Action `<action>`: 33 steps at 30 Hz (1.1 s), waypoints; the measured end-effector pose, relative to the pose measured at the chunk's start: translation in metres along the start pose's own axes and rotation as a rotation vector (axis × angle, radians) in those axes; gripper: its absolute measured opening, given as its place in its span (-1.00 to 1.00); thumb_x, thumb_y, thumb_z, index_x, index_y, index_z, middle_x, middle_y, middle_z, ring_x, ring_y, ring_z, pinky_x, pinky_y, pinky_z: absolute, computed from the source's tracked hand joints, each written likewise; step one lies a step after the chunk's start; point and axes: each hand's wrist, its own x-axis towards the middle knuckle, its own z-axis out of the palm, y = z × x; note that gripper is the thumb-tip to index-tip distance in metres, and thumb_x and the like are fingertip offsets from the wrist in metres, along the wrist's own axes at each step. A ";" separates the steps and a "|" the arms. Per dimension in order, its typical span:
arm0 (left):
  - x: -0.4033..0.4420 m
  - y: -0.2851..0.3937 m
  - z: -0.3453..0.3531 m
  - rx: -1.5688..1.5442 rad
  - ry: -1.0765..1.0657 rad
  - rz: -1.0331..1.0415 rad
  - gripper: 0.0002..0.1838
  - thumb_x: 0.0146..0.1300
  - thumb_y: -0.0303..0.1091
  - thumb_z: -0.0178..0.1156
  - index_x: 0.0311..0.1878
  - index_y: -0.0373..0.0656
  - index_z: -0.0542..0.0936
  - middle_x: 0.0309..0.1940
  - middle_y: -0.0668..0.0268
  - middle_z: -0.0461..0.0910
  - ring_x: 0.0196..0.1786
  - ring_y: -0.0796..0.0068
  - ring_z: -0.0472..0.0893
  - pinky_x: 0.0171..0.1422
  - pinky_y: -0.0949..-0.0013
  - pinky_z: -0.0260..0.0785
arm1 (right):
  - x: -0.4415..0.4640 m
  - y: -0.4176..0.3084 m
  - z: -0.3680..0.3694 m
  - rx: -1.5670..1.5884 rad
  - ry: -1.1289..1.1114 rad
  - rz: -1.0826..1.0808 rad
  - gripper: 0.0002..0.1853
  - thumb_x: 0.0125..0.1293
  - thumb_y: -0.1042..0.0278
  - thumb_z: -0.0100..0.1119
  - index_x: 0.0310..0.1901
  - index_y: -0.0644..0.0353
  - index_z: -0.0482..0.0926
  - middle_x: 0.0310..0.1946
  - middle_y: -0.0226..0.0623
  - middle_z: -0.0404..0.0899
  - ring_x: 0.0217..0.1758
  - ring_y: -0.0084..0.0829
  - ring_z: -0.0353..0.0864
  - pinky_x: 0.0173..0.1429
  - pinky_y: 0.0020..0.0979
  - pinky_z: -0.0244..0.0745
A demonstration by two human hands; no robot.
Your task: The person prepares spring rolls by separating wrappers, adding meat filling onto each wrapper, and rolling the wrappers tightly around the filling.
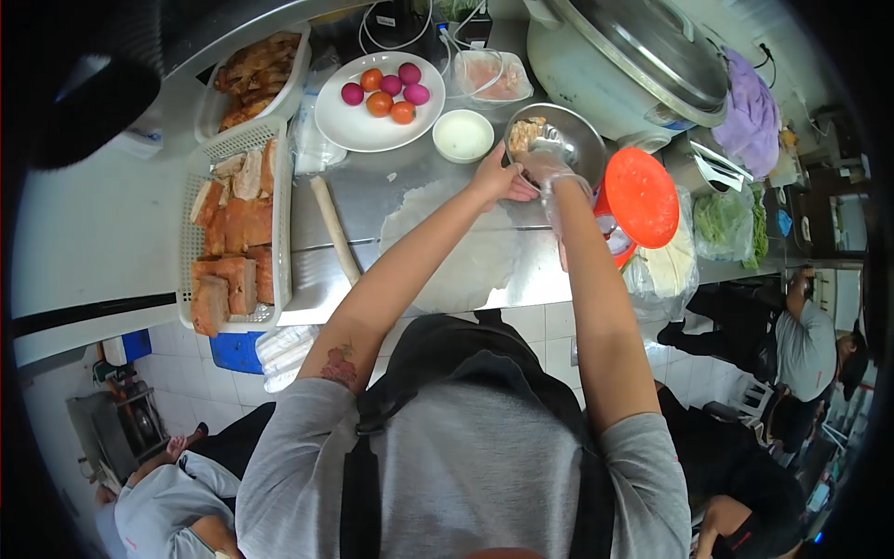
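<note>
A metal bowl (pixel 579 140) with a chunky light-brown mixture (pixel 527 133) stands at the back of the steel counter. My left hand (pixel 503 179) is at the bowl's near left edge, its fingers partly spread. Inside a clear plastic glove, my right hand (pixel 549 170) reaches into the bowl's near side; its fingers are blurred and partly hidden. Below the hands lies a thin, pale round sheet of dough (pixel 447 247), with a wooden rolling pin (pixel 333 228) to its left. A small white bowl (pixel 463 136) sits left of the metal bowl.
A white plate (pixel 335 121) holds red and purple round items. Baskets (pixel 191 168) of browned meat slabs stand left. An orange-red lid (pixel 643 197), bagged greens (pixel 724 224) and a large lidded pot (pixel 587 74) are right. Other people (pixel 805 340) are in the background.
</note>
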 end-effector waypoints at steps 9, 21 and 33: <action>-0.050 0.013 -0.021 0.219 -0.042 0.015 -0.11 0.45 -0.26 0.17 0.62 -0.06 -0.19 0.04 -0.04 0.64 0.02 0.14 0.71 0.14 0.17 0.59 | -0.138 -0.056 -0.089 0.469 0.161 -0.192 -0.52 0.31 -0.09 0.30 0.01 0.19 0.68 -0.09 -0.35 0.64 -0.13 -0.51 0.58 -0.12 -0.48 0.49; -0.237 -0.032 -0.180 1.705 0.779 0.326 -0.43 0.26 -0.23 0.31 0.36 0.04 0.52 0.27 -0.13 0.39 0.32 -0.15 0.39 0.38 0.00 0.31 | -0.191 0.047 -0.159 0.005 0.340 -0.171 -0.68 0.23 0.13 0.37 -0.51 0.19 0.60 -0.64 -0.43 0.51 -0.66 -0.58 0.39 -0.55 -0.45 0.20; -0.248 -0.094 -0.129 1.393 0.879 0.531 -0.42 0.24 -0.19 0.35 0.34 -0.04 0.54 0.19 -0.21 0.47 0.28 -0.17 0.46 0.38 -0.01 0.30 | -0.175 0.076 -0.166 0.128 0.278 -0.370 -0.66 0.34 0.15 0.11 -0.43 0.24 0.66 -0.54 -0.23 0.63 -0.48 -0.35 0.61 -0.36 -0.31 0.45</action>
